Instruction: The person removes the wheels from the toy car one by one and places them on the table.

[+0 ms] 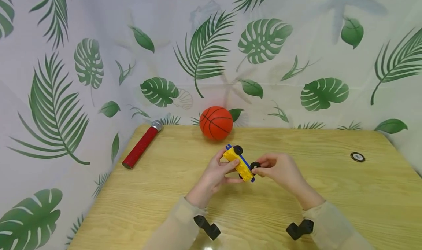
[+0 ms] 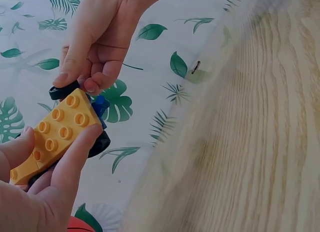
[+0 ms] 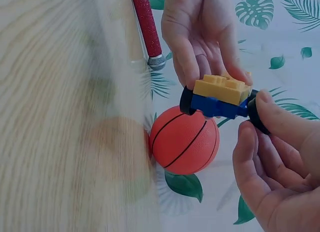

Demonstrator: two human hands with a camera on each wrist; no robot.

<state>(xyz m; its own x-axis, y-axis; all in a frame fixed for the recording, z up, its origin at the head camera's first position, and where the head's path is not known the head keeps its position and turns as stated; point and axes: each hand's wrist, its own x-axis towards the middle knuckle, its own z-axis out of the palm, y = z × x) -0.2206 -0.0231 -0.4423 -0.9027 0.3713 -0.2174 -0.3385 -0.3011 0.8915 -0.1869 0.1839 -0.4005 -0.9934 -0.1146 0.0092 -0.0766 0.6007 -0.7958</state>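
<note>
A toy car of building blocks (image 1: 241,165), with a yellow studded top, a blue base and black wheels, is held up over the table. My left hand (image 1: 214,173) grips the yellow body between thumb and fingers. With thumb and fingertips, my right hand (image 1: 283,169) pinches one black wheel (image 3: 257,113) at an end of the car. Rows of round studs on the yellow block (image 2: 62,124) show in the left wrist view. From the right wrist, the blue base (image 3: 217,107) shows below the yellow part, with another black wheel (image 3: 187,100) on its far side.
An orange ball with black basketball lines (image 1: 216,123) sits at the table's back edge. A red glittery microphone with a silver head (image 1: 141,146) lies at the left edge. Toward the right lies a small black-and-white round chip (image 1: 357,157). Leaf-printed cloth (image 1: 211,59) hangs behind the wooden table (image 1: 158,202).
</note>
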